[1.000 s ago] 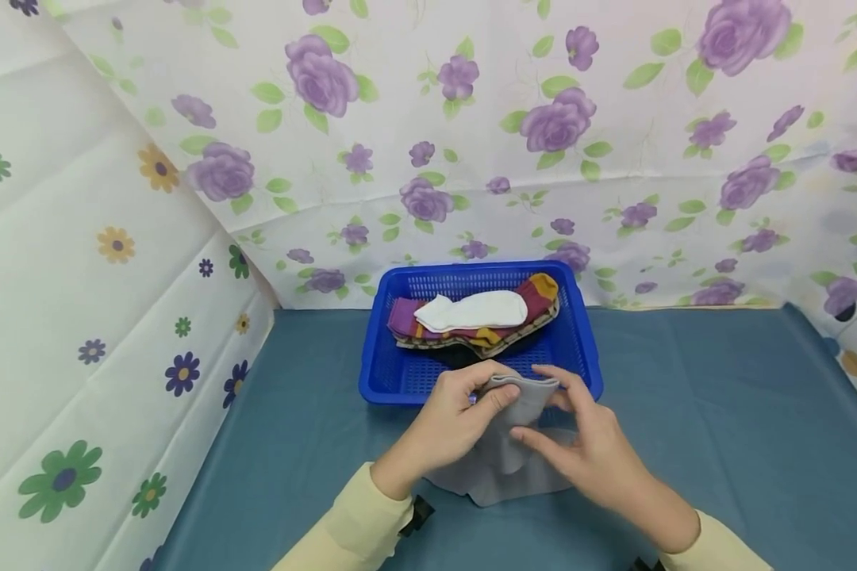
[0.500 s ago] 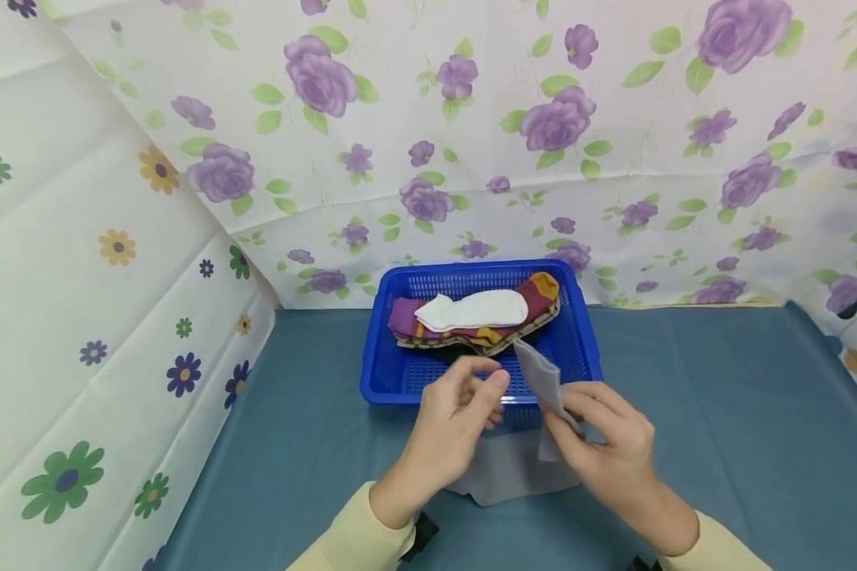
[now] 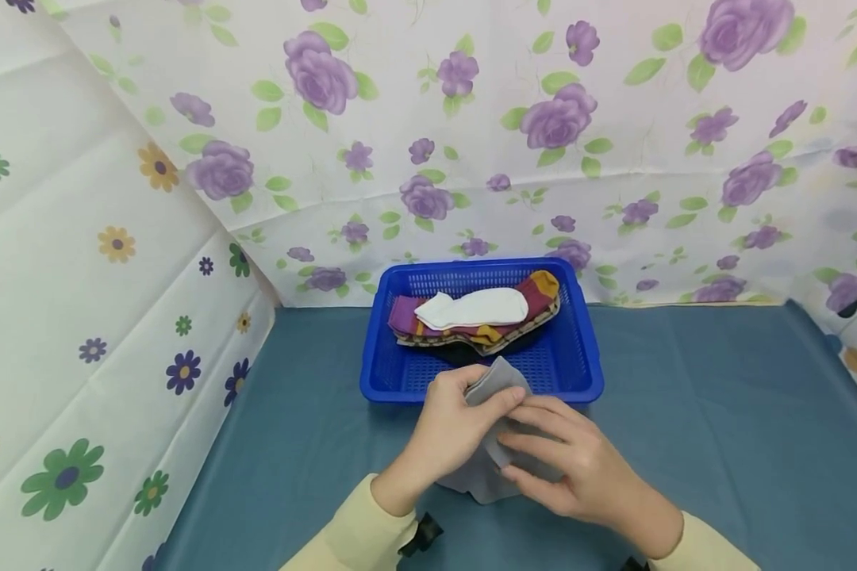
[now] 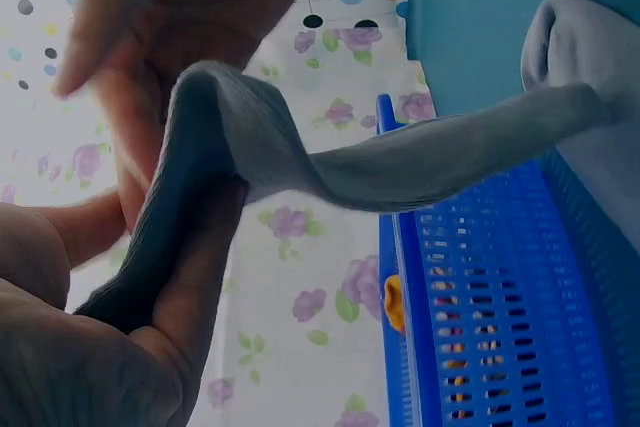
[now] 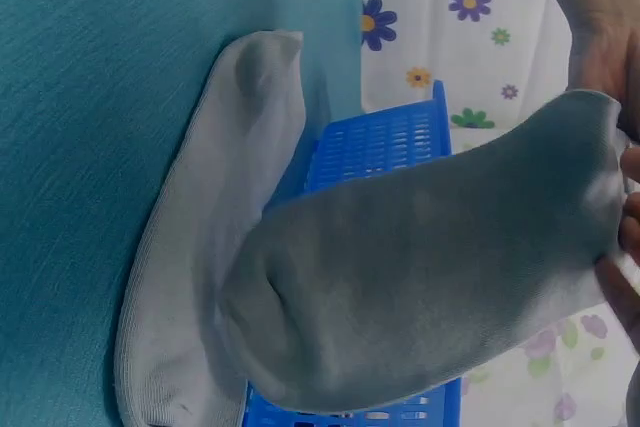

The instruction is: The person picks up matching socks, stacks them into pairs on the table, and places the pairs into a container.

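Observation:
A grey sock (image 3: 498, 377) is held up in front of the basket, its cuff pinched between the thumb and fingers of my left hand (image 3: 446, 424). My right hand (image 3: 578, 456) is beside it with spread fingers, the fingertips right at the sock's edge. In the left wrist view the cuff gapes around my left thumb, and the sock (image 4: 400, 169) stretches away towards the table. A second grey sock (image 5: 190, 277) lies flat on the table in the right wrist view, below the hanging toe. From the head, my hands partly cover this lying sock (image 3: 480, 485).
A blue plastic basket (image 3: 371, 349) stands just beyond my hands. Inside lie a white sock (image 3: 486, 308), maroon and yellow socks (image 3: 539, 292) and a black item beneath. Floral cloth walls (image 3: 428, 166) rise behind and at the left of the teal table (image 3: 314, 444).
Half a second ago the right hand held the sock by itself, with the left hand apart. Now the left hand grips the cuff and the right hand's fingers have spread beside it.

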`<state>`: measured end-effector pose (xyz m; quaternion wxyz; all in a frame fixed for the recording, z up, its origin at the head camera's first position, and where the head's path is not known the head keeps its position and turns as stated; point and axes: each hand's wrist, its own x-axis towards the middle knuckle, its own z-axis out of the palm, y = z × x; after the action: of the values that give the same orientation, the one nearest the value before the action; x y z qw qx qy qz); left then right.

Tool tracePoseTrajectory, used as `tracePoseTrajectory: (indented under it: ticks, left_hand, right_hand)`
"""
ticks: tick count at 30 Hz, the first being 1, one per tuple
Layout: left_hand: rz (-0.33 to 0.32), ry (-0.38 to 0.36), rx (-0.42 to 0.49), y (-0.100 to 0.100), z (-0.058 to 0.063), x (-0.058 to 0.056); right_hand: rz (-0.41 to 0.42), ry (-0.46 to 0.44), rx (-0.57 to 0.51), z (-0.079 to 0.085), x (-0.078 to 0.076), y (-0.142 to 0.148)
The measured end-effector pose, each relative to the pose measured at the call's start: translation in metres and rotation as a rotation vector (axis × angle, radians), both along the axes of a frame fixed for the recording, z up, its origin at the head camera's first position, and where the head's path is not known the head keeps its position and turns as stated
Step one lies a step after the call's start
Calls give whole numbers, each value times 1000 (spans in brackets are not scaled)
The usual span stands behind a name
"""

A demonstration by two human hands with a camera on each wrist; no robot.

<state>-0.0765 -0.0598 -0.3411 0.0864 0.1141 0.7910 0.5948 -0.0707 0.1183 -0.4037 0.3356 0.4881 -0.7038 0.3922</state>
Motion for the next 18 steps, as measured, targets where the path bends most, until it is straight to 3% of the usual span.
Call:
tracePoseTrajectory:
  ticks: [2,4,7,10,13,15,18]
  left_hand:
    - [-4,39,-2,-1,10,2]
    - [-9,64,-10,-2,18,4]
    - [-27,102,-56,-3,14,2]
    - [-74,140,-107,-4,4,-3]
    - [-141,183,-131,-7,-5,-5]
    - [-192,206,-116,-9,-6,-6]
    - [-254,219,-87,-11,-4,-5]
  right_hand:
    - [9,24,-80,4,0,-1]
    - [-34,38,-170,8,-1,-3]
    - [-153,-17,-257,14,-3,-3]
    - [-218,-205,-225,20,-1,0]
    - [-198,-396,-129,20,2,4]
    - [-150,-460,-81,14,2,5]
    - [-82,-466,-45,0,-1,7]
